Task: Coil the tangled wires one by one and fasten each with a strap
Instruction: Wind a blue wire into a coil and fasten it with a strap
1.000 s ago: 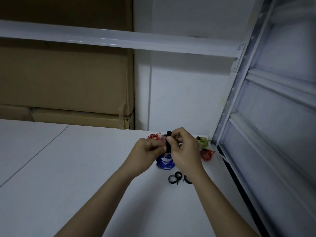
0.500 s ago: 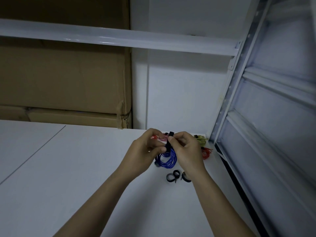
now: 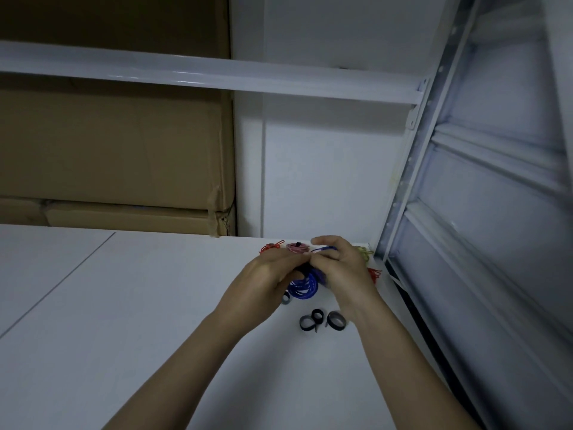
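White surface [image 3: 130, 321] fills the lower frame, with cardboard boxes [image 3: 114, 150] at upper left. At centre, the blue coil [image 3: 303, 287] hangs just above the surface, held between both hands. Left hand [image 3: 266, 274] and right hand [image 3: 339, 271] have fingers curled, pinching a black strap [image 3: 304, 269] at the coil's top. Spare straps [image 3: 322, 320] lie just below; red coil [image 3: 272, 247], pink coil [image 3: 297, 247] sit behind.

Coiled blue wire [image 3: 303, 286], black strap [image 3: 304, 269] at its top, held above table [image 3: 124, 305]; loose looped straps [image 3: 322, 320] lying just nearer.
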### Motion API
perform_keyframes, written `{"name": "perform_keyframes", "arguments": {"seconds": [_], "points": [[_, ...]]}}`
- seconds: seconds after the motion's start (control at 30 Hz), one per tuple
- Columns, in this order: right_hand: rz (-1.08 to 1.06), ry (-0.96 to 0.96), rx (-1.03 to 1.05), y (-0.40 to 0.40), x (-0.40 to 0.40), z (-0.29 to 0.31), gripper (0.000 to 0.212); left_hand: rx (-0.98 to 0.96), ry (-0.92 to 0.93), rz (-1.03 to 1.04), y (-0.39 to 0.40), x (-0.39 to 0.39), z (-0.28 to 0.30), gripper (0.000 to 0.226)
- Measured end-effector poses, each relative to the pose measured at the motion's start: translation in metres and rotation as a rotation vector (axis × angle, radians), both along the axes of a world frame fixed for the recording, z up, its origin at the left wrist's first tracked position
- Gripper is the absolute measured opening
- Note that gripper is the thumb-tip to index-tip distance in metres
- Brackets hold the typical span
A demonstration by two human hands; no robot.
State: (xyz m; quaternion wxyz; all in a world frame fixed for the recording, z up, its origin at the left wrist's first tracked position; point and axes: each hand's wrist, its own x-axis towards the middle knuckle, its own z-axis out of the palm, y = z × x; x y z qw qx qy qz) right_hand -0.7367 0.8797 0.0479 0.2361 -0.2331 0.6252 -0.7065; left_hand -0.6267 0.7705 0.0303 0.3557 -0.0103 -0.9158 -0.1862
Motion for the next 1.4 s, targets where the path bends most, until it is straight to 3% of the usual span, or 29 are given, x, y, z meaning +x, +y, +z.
{"name": "perform_keyframes", "arguments": {"seconds": [0.17, 0.37, 0.47, 0.6, 0.67, 0.83, 0.97, 1.27, 1.4], "points": [[0.109, 0.015, 0.088, 0.001, -0.002, 0.001, 0.016, -0.040, 0.071, 0.067, 0.000, -0.003, 0.001, 0.033], [0.107, 0.400, 0.248, 0.003, 0.000, 0.004, 0.031, -0.001, 0.030, 0.126, -0.005, -0.005, -0.004, 0.035], [0.120, 0.474, 0.255, 0.006, 0.001, 0.006, 0.036, 0.050, 0.011, 0.120, -0.008, -0.006, -0.004, 0.031], [0.229, 0.584, 0.321, 0.006, 0.003, 0.003, 0.013, 0.114, 0.004, 0.100, -0.012, -0.005, -0.004, 0.029], [0.227, 0.656, 0.397, 0.004, 0.001, 0.000, 0.012, 0.107, -0.009, 0.083, -0.014, -0.006, -0.004, 0.030], [0.313, 0.639, 0.464, 0.003, -0.005, -0.001, 0.024, 0.120, -0.048, 0.013, -0.021, -0.006, -0.004, 0.028], [0.282, 0.572, 0.463, 0.001, -0.003, -0.009, 0.021, 0.138, -0.123, -0.041, -0.023, -0.005, -0.005, 0.032], [0.196, 0.529, 0.482, 0.005, -0.005, -0.033, 0.025, -0.133, -0.420, 0.104, -0.010, -0.006, -0.006, 0.027], [0.153, 0.529, 0.460, 0.008, -0.009, -0.045, 0.028, -0.127, -0.448, 0.062, -0.008, -0.014, -0.013, 0.024]]}}
